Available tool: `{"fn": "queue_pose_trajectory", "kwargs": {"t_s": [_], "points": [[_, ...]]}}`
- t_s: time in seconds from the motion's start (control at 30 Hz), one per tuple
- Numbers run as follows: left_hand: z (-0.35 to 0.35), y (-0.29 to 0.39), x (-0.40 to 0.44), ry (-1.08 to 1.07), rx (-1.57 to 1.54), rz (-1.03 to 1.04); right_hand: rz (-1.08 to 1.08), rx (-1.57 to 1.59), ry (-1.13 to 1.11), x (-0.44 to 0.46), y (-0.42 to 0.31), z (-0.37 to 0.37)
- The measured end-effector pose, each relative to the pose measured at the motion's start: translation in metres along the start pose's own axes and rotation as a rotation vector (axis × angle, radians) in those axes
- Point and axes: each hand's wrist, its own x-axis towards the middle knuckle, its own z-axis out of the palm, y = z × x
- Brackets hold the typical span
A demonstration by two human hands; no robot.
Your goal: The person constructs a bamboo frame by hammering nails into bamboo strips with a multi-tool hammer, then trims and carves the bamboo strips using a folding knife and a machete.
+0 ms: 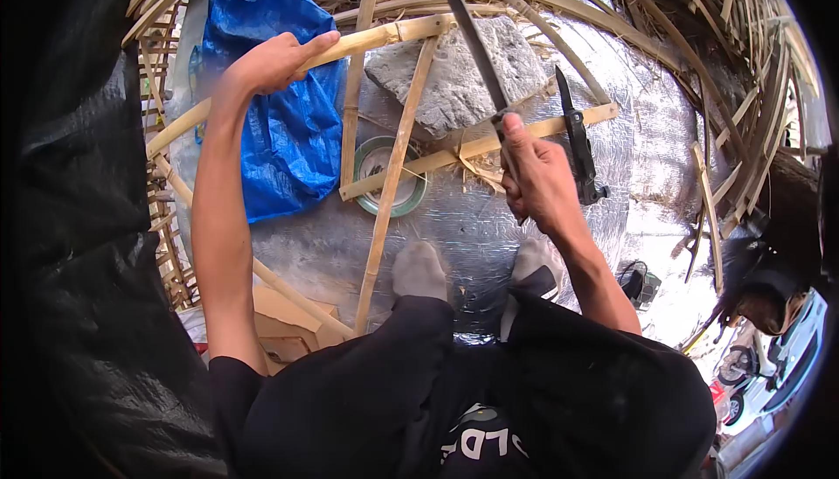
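My left hand (284,61) is wrapped round a pale bamboo pole (376,38) at the upper left, its thumb lying along the pole. The pole's far end rests by a grey rock (468,77). My right hand (537,173) grips the handle of a long dark blade (472,38), which slants up and away past the rock. Under the blade lies a bamboo strip (489,142) with curled shavings at its middle. Just right of my right hand is a black folding tool (578,142) with its blade out. A thin bamboo stick (398,164) crosses a green-edged tape roll (415,204).
A blue plastic sack (293,138) lies beneath my left arm. Silvery sheeting (489,234) covers the ground under my feet. Split bamboo strips (647,38) pile along the back and right. Black sheeting (79,217) hangs at the left, and cardboard (280,317) lies at lower left.
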Motion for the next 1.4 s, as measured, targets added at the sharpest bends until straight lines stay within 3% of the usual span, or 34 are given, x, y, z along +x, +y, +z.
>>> {"fn": "queue_pose_trajectory", "kwargs": {"t_s": [0.17, 0.27, 0.33, 0.4, 0.43, 0.53, 0.63, 0.93, 1.03, 1.13, 1.2, 1.33, 1.4], "points": [[0.008, -0.002, -0.003, 0.019, 0.003, 0.011, -0.415, 0.062, 0.042, -0.025, -0.053, -0.001], [0.013, -0.009, 0.0, 0.07, 0.017, 0.06, -0.59, 0.065, 0.076, -0.006, -0.042, 0.008], [0.015, -0.01, -0.001, 0.108, 0.032, 0.06, -0.206, -0.146, 0.067, 0.01, -0.022, 0.017], [0.014, -0.005, -0.004, 0.113, 0.077, 0.097, -0.157, -0.383, 0.098, 0.036, -0.004, 0.01], [0.01, 0.002, -0.005, 0.154, 0.079, 0.106, -0.001, -0.238, 0.076, 0.024, -0.009, 0.011], [0.008, 0.001, -0.006, 0.208, 0.065, 0.108, -0.015, -0.194, 0.063, 0.024, -0.009, 0.01], [0.002, 0.002, -0.009, 0.097, 0.114, 0.074, -0.045, -0.179, 0.065, 0.018, -0.013, -0.006], [0.023, -0.011, -0.042, 0.04, -0.008, 0.0, -0.114, -0.061, 0.058, -0.026, -0.042, -0.015], [0.017, 0.008, -0.084, 0.259, 0.153, 0.118, -0.083, -0.093, 0.017, -0.024, -0.018, -0.024], [0.006, 0.037, -0.132, 0.313, 0.214, 0.019, 0.034, -0.002, -0.018, -0.026, -0.011, -0.024], [0.003, 0.058, -0.154, 0.516, 0.374, -0.066, 0.047, 0.025, -0.026, -0.026, -0.006, -0.021], [-0.001, 0.081, -0.169, 0.562, 0.533, -0.062, 0.086, 0.044, -0.055, -0.028, -0.001, -0.017], [-0.003, 0.096, -0.18, 0.694, 0.694, -0.009, 0.054, 0.034, -0.072, -0.028, 0.004, -0.019]]}}
